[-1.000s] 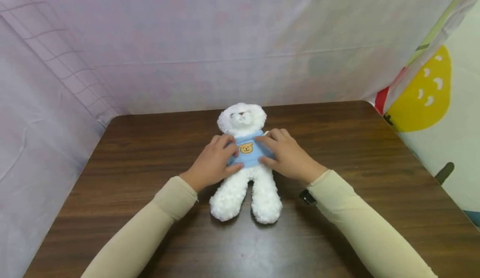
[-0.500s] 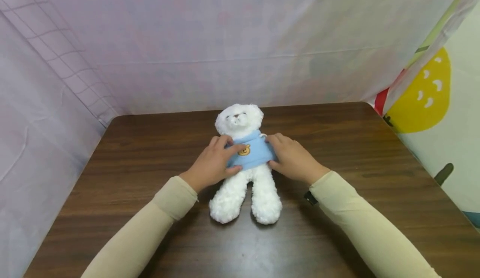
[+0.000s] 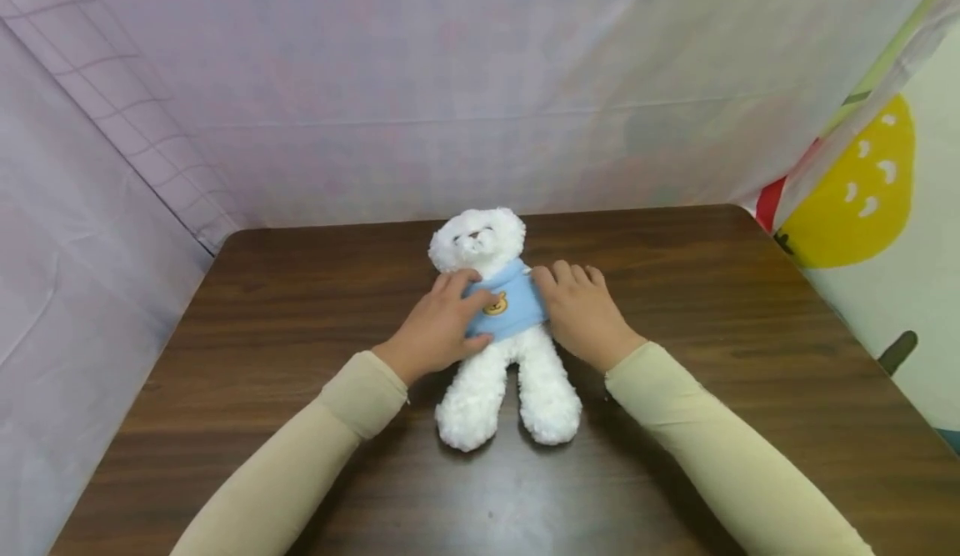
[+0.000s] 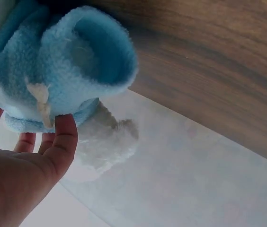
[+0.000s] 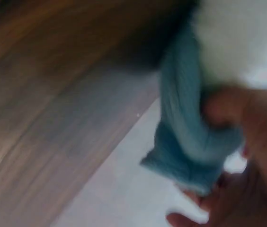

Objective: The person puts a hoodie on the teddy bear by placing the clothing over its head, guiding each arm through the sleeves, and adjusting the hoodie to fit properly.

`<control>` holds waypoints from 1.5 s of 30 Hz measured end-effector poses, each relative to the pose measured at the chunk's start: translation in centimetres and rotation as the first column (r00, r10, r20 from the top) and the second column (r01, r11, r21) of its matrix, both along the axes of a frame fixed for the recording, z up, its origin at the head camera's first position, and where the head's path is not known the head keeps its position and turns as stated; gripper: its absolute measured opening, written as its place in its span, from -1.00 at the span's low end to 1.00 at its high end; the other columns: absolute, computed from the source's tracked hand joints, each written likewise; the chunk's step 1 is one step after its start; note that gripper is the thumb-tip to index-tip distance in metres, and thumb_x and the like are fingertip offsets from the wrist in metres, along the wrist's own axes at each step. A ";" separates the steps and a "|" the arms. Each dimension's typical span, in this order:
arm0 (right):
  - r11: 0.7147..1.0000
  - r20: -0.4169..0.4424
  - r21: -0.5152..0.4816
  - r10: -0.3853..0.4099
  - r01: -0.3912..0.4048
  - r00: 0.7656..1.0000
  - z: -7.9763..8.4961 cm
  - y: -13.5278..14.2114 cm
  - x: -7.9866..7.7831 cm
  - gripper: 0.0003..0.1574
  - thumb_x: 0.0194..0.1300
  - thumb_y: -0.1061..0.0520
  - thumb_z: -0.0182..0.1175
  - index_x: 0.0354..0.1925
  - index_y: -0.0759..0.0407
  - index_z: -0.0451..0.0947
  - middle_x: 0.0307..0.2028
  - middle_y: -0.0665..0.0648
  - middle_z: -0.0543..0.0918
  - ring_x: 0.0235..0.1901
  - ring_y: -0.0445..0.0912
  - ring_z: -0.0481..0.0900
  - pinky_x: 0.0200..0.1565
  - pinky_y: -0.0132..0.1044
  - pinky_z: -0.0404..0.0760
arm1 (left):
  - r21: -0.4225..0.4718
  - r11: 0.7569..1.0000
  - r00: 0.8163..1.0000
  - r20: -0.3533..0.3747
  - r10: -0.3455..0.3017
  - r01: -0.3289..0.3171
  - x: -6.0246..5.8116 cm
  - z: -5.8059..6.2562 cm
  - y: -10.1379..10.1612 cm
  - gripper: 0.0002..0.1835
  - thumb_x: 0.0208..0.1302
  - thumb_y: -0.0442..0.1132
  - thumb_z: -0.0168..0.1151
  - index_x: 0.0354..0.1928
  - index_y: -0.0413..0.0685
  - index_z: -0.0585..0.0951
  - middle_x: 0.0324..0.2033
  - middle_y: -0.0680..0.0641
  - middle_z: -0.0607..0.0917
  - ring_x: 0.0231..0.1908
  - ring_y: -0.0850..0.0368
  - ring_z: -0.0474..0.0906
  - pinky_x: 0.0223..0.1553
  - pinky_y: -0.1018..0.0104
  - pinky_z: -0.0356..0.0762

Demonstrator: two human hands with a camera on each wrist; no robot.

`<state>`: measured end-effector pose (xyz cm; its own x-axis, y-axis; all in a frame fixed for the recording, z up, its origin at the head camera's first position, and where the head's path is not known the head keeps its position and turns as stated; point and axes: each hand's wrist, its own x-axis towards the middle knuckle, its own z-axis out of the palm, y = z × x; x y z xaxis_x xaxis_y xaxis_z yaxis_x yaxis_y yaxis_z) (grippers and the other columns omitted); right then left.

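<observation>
A white fluffy teddy bear point(image 3: 476, 402) lies on its back on the brown table, head away from me, in the head view. It has a light-blue shirt point(image 3: 517, 298) with a small bear face on the chest. My left hand point(image 3: 438, 323) holds the shirt's left side, with a finger across the front near the bear face. In the left wrist view, its fingertips are on the blue cloth below an open sleeve point(image 4: 93, 52). My right hand point(image 3: 585, 310) grips the shirt's right edge. Its thumb point(image 5: 221, 106) presses into the cloth in the blurred right wrist view.
The dark wood-grain table point(image 3: 262, 356) has its far edge just beyond the bear's head. A pale patterned cloth point(image 3: 390, 81) hangs behind and along the left. On the right is a white wall covering with a yellow fruit print point(image 3: 855, 197).
My right hand has drawn back from the shirt's front to its right edge, pulling the cloth out. The bear's head has tilted left, and its legs have shifted slightly right.
</observation>
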<state>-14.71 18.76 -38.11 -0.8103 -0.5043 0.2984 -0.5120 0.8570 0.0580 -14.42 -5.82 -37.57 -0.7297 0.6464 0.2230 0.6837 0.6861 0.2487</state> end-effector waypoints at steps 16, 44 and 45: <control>0.993 -0.135 0.100 0.069 -0.055 0.989 -0.2 -0.9 -0.2 -0.62 0.27 0.20 0.31 -0.03 0.24 0.38 -0.21 0.20 0.47 -0.22 0.13 0.45 -0.10 0.08 0.45 | 0.044 0.999 1.000 -0.025 -0.001 0.002 0.3 -0.8 -0.4 -0.58 0.23 -0.10 0.41 0.08 -0.03 0.54 0.24 -0.20 0.29 0.20 -0.15 0.27 -0.04 0.10 0.54; 0.887 0.251 -0.458 0.198 -0.064 0.948 0.2 3.5 -0.2 -0.24 0.17 0.05 0.47 0.21 0.34 0.40 0.13 0.23 0.51 0.12 0.11 0.43 0.14 0.06 0.42 | 0.065 0.998 1.000 -0.010 0.015 -0.015 0.7 -1.0 -0.4 -0.57 0.23 -0.15 0.42 0.08 -0.08 0.52 0.24 -0.24 0.29 0.19 -0.22 0.29 -0.06 0.05 0.55; 0.886 0.233 -0.457 0.205 -0.079 0.951 0.2 3.5 -0.2 -0.26 0.15 0.07 0.49 0.18 0.33 0.41 0.11 0.23 0.52 0.09 0.10 0.43 0.13 0.05 0.43 | 0.064 0.998 1.000 -0.012 0.015 -0.014 0.7 -0.9 -0.4 -0.57 0.23 -0.15 0.42 0.08 -0.08 0.52 0.24 -0.24 0.29 0.19 -0.22 0.29 -0.07 0.05 0.55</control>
<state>-14.92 22.22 -37.87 -0.8200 -0.4886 0.2982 -0.5719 0.6784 -0.4612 -13.75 -6.20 -38.49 -0.7359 0.6199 0.2723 0.6770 0.6790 0.2839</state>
